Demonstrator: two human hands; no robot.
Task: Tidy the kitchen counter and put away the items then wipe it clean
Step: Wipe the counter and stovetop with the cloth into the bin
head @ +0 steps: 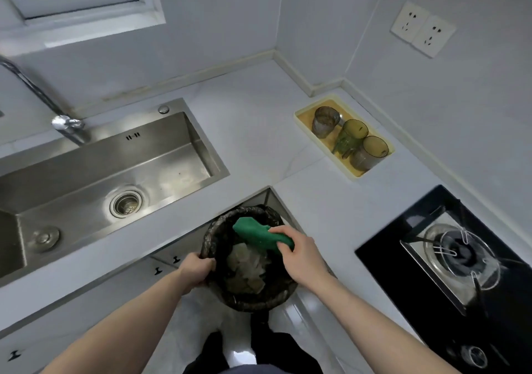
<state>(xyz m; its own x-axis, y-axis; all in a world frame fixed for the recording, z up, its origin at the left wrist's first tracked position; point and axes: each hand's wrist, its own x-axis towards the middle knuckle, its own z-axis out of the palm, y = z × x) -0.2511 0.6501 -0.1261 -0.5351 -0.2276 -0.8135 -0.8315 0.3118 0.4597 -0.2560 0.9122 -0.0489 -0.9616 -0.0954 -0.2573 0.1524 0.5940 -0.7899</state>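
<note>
One green cloth [263, 235] under right-hand fingers [280, 231].

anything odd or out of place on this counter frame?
Nothing spilled or broken. One oddity: the right hand holds the green cleaning cloth over the black-lined waste bin, which the left hand grips by the rim. Three tinted cups stand upright in the yellow tray.

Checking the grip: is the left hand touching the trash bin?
Touching. The head view shows the left hand curled over the trash bin rim.
</note>
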